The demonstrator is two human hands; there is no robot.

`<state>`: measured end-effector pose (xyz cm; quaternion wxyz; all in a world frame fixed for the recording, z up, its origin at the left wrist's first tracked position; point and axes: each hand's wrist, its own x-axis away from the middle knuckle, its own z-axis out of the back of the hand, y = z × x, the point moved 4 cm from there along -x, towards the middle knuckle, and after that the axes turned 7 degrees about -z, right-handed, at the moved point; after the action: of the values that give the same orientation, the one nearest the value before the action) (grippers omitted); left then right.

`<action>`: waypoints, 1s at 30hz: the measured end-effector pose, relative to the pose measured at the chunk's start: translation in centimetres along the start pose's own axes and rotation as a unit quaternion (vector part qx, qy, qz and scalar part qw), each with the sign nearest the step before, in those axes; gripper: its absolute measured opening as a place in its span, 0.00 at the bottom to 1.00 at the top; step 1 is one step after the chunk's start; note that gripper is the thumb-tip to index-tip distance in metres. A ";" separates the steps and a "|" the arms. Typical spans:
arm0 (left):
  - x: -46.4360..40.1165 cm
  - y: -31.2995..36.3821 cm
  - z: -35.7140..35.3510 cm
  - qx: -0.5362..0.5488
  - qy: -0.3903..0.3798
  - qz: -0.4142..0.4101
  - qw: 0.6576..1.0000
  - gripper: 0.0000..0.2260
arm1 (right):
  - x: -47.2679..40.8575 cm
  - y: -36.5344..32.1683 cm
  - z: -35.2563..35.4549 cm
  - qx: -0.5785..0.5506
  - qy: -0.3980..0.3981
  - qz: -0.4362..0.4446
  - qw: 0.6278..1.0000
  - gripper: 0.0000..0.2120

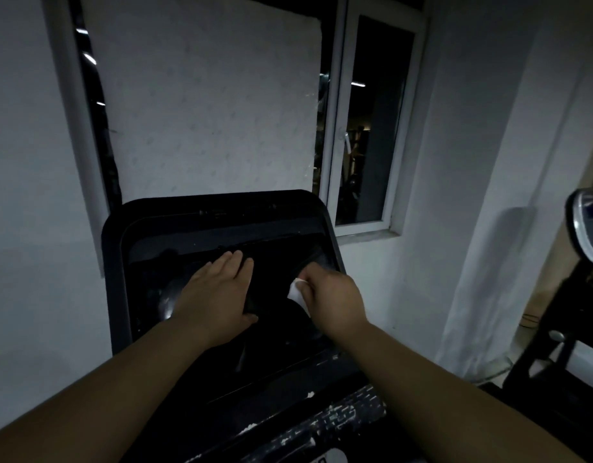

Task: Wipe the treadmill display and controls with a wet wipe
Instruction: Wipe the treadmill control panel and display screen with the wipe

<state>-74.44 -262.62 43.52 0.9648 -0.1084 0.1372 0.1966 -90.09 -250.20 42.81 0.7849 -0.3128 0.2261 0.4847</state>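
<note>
Both forearms reach far onto dark treadmill console (114, 262).
Left hand (218, 292) lies flat, fingers straight, on display; right hand (331, 299) pinches white wet wipe (296, 292) against its right side.

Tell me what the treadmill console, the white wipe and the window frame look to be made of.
Treadmill console: likely moulded plastic, black, semi-gloss; rounded corners and a soft glare patch at its lower left suggest it.
White wipe: thin, limp sheet, probably non-woven fabric or tissue; it folds and crumples in the right hand.
Window frame: smooth white sections, plastic or painted metal; dim light leaves that open.
</note>
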 end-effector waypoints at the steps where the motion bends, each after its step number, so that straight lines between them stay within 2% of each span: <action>1: 0.1 0.2 0.2 0.003 -0.002 0.000 1.000 0.48 | 0.0 0.1 0.3 0.002 -0.011 -0.003 1.000 0.07; 8: 0.1 2.8 1.6 -0.003 -0.012 0.004 1.000 0.47 | 0.7 1.8 2.9 -0.034 -0.063 -0.035 0.997 0.11; 15: 0.3 7.9 2.8 0.004 -0.024 0.010 1.000 0.47 | 3.1 5.4 5.9 -0.066 -0.077 -0.062 0.993 0.10; 30: 11.6 21.6 3.9 0.028 -0.073 0.109 0.991 0.45 | 15.9 10.3 14.4 -0.083 -0.107 0.010 0.991 0.05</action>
<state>-72.20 -238.11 40.23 0.9477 -0.0510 0.0832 0.3040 -91.83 -226.69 39.70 0.7710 -0.3210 0.1033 0.5402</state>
